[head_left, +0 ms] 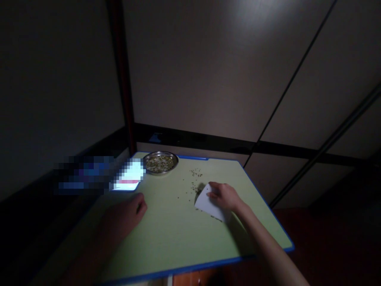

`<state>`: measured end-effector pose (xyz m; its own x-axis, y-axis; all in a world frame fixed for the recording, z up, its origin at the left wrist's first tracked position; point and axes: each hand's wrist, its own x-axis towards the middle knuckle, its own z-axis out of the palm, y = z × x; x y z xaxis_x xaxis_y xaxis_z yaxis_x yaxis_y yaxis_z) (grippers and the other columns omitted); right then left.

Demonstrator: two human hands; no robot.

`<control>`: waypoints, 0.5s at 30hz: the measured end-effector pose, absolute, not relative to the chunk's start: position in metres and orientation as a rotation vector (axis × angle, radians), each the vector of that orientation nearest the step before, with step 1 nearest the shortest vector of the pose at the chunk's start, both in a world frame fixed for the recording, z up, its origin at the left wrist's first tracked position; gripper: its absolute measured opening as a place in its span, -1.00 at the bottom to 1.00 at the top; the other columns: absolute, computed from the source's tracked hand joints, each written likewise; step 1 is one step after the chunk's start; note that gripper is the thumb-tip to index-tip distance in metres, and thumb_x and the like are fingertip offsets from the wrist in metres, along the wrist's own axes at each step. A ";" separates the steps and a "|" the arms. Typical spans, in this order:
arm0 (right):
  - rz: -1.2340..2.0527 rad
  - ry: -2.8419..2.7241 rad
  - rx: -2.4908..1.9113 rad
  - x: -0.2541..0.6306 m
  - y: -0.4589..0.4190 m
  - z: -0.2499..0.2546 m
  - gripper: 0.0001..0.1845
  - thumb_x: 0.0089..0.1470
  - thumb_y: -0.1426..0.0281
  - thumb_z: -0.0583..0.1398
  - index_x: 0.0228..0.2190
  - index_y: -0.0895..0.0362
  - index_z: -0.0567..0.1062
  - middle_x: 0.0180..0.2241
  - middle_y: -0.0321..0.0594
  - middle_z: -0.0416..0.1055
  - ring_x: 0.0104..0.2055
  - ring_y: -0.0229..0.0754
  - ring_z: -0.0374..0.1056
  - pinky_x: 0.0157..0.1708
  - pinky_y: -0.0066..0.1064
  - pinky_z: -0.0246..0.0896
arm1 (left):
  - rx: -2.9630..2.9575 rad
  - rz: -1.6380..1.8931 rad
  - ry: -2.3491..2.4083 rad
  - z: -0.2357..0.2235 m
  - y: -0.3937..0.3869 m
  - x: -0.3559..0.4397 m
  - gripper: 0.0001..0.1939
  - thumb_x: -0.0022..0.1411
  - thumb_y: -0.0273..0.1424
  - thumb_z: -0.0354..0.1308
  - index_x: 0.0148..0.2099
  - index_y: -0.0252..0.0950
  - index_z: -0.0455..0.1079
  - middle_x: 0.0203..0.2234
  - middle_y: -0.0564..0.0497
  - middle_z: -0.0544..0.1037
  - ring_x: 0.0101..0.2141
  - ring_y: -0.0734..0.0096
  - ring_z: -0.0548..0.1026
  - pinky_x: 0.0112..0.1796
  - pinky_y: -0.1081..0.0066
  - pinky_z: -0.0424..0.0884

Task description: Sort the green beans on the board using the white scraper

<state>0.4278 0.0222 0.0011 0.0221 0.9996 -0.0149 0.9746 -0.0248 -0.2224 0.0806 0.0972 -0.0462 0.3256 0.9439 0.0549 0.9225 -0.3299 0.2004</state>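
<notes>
The white card (210, 207) is over the table (160, 232), a bit to the right of the middle. The right hand (224, 195) pinches it by its top part. The longest edge I can see runs from the left down toward the near right corner of the table. The hand hides some of the card, so I can't be sure of its long way.

Little brown bits (195, 188) lie by the card's left side, and more trail toward the far edge. A few sit along its near edge too. I think the card is being used to push the bits. The next move seems to call for keeping its edge low and flat.

The left hand (134, 209) is near the left edge, curled in a loose fist. I can't tell if anything is inside.

In the far left corner is a shiny metal dish (161, 173) with little bits in it. Next to it, a bright screen (131, 177) glows by the left edge.
</notes>
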 end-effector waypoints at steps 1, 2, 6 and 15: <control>0.274 -2.115 -2.097 0.426 0.024 0.002 -0.52 0.16 0.16 0.16 0.09 0.01 0.44 -0.13 -0.12 0.57 -0.11 -0.03 0.45 -0.22 -0.38 0.15 | 2.448 0.249 1.734 -0.046 0.097 0.081 -0.72 0.32 -0.21 -0.16 -0.27 -0.18 0.33 -0.48 0.02 0.55 -0.47 0.33 0.48 -0.44 0.38 0.09; 0.300 -2.144 -2.059 0.424 0.026 0.003 -0.53 0.16 0.17 0.17 0.08 0.00 0.45 -0.13 -0.14 0.57 -0.11 -0.04 0.45 -0.21 -0.39 0.15 | 2.448 0.253 1.731 -0.045 0.096 0.081 -0.72 0.32 -0.21 -0.16 -0.27 -0.18 0.33 -0.48 0.02 0.55 -0.47 0.34 0.48 -0.44 0.38 0.09; 0.388 -2.242 -1.886 0.415 0.026 0.004 -0.61 0.17 0.18 0.16 0.01 0.00 0.49 -0.20 -0.21 0.58 -0.20 -0.10 0.45 -0.25 -0.41 0.15 | 2.468 0.253 1.745 -0.046 0.097 0.079 -0.72 0.31 -0.22 -0.15 -0.26 -0.19 0.33 -0.50 0.01 0.54 -0.48 0.33 0.47 -0.45 0.37 0.09; 0.510 -2.282 -1.681 0.406 0.016 0.004 -0.67 0.16 0.23 0.18 -0.06 0.03 0.53 -0.29 -0.27 0.57 -0.32 -0.19 0.41 -0.32 -0.45 0.15 | 2.477 0.226 1.751 -0.054 0.102 0.079 -0.71 0.32 -0.20 -0.17 -0.24 -0.19 0.32 -0.46 0.00 0.55 -0.46 0.32 0.49 -0.44 0.37 0.08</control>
